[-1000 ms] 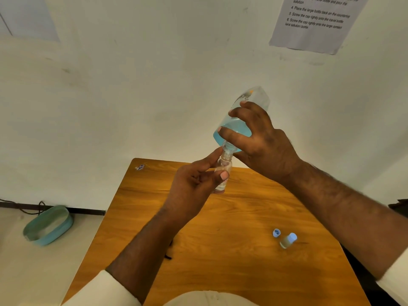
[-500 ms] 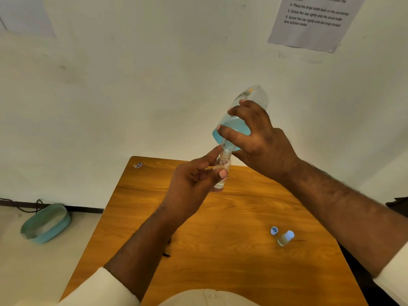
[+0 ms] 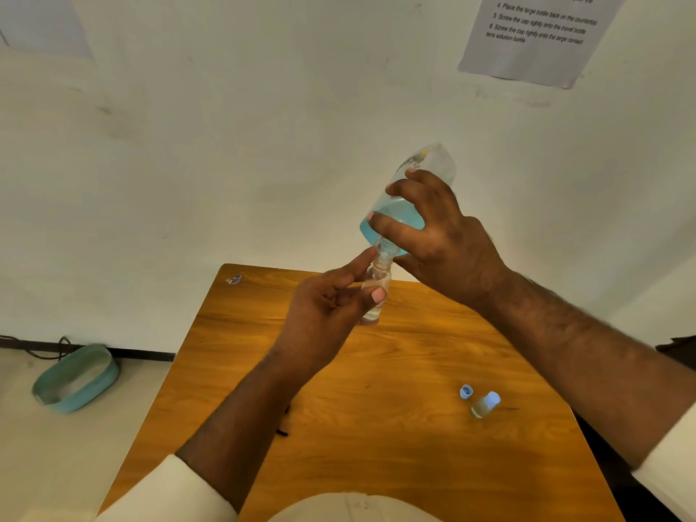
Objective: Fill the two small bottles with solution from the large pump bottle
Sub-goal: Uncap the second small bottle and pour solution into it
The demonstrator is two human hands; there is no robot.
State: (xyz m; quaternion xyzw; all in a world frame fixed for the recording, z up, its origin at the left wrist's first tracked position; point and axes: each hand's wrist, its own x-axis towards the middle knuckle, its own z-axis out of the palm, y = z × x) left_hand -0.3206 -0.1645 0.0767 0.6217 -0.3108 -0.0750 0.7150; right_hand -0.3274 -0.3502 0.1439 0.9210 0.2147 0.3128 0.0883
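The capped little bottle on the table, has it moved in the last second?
No. The capped bottle sits just right of the loose blue cap, same as before, and at the same spot on the table; only the camera shifted.

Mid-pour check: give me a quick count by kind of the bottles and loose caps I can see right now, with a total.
Large clear bottle of blue solution, tipped over in the right hand: 1
Small clear bottles: 2, one in the left hand at, one capped on the wooden table at
Loose blue caps: 1
Total: 4
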